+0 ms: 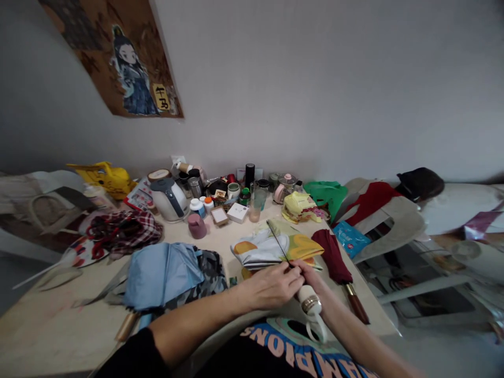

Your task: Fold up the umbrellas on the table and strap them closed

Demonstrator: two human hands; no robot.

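Note:
A folding umbrella lies in front of me, its white and yellow patterned canopy (271, 247) loosely folded on the table. Its white handle (308, 300) with a wrist loop points back toward my body. My right hand (309, 274) is closed round the umbrella just above the handle. My left hand (273, 286) meets it there, fingers pinched together on the umbrella; exactly which part they grip is hidden. A thin dark rib (279, 239) juts up from between the hands across the canopy. Right of it lies a furled maroon umbrella (333, 254) with a brown wooden handle.
To the left lie a light blue folded umbrella (163, 273), a grey camouflage one (212, 265) and a plaid bundle (126, 231). An electric kettle (169, 199), a pink cup (197, 226), bottles and small boxes crowd the back. A blue packet (351, 239) sits at the right edge.

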